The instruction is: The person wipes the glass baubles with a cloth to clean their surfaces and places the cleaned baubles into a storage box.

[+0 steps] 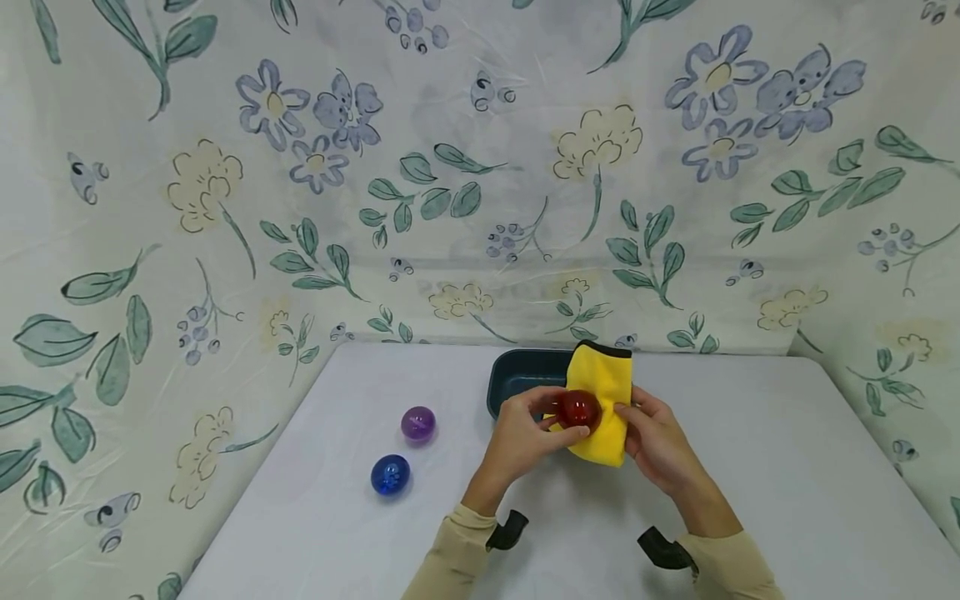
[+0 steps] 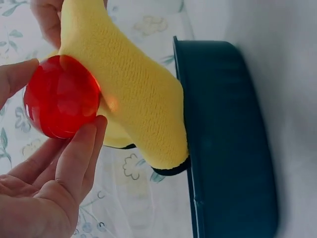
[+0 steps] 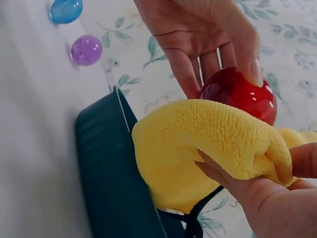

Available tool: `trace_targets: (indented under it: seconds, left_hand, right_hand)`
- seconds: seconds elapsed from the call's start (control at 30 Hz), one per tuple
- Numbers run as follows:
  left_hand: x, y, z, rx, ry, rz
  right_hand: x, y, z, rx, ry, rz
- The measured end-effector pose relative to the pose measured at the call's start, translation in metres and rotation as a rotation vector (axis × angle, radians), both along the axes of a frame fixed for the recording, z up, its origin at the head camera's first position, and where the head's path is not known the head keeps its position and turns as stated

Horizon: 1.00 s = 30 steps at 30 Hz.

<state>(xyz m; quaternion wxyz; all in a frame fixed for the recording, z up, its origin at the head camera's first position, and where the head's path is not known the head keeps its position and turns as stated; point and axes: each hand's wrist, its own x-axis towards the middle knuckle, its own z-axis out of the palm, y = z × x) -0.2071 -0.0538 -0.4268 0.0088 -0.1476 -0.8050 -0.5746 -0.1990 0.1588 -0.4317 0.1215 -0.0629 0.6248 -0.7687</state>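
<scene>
A shiny red ball (image 1: 580, 409) is held between the thumb and fingers of my left hand (image 1: 525, 433). My right hand (image 1: 660, 437) pinches a yellow cloth with black edging (image 1: 611, 375), which hangs folded right against the ball. In the right wrist view, the cloth (image 3: 183, 144) bulges over the thumb and fingers of the right hand (image 3: 277, 203), next to the red ball (image 3: 242, 94). The left wrist view shows the left fingertips (image 2: 81, 134) on the ball's underside and the thumb on its far side. Both hands are raised in front of a dark teal tray (image 1: 504, 375).
On the white table (image 1: 750, 433), to the left of the hands, lie a purple ball (image 1: 418, 424) and a blue ball (image 1: 391, 475). Behind the cloth, the tray is partly hidden. A flower-patterned curtain (image 1: 465, 233) encloses the back and sides.
</scene>
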Motion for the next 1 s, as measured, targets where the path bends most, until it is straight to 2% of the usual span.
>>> trace_targets:
  seconds: [0.37,0.5,0.77,1.0]
  left_hand:
    - [0.005,0.001,0.005,-0.073,0.069,-0.068]
    - [0.006,0.0,0.005,-0.089,0.083,-0.093]
    - [0.003,-0.007,0.005,-0.114,0.101,-0.066]
    - [-0.001,-0.008,0.002,-0.131,0.09,-0.05]
  right_hand:
    - [0.005,0.002,0.01,0.052,0.062,-0.04]
    - [0.008,0.001,0.013,0.117,0.115,-0.066]
    - [0.013,-0.008,0.014,0.246,0.186,-0.079]
    - [0.015,-0.012,0.014,0.302,0.241,-0.086]
